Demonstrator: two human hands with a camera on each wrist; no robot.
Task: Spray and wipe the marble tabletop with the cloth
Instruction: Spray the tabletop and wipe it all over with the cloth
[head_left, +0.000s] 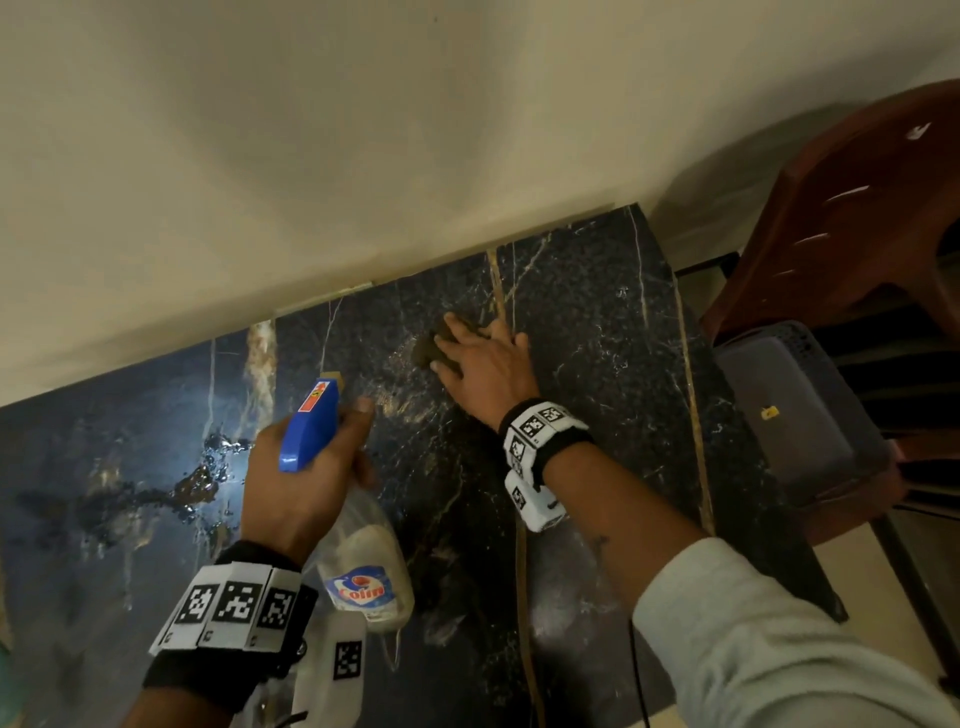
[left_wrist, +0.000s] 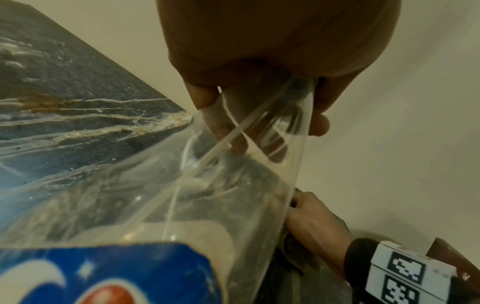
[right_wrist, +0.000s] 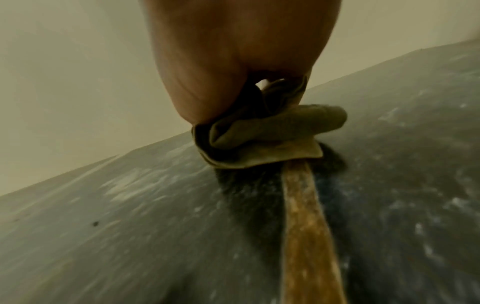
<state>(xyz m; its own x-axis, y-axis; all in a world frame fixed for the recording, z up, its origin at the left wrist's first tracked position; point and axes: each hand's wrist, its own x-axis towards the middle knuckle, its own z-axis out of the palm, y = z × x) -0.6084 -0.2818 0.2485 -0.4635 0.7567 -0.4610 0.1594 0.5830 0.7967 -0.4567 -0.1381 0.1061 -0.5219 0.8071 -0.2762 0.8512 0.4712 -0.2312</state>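
Head view — right hand (head_left: 485, 371) pressing cloth (head_left: 431, 349)

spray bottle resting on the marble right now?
No: in the head view the left hand holds the spray bottle tilted, its base lifted clear of the marble tabletop.

Brown plastic chair (head_left: 857, 218), perhaps a grey basket (head_left: 800, 415) beneath.

Head high; wrist views close
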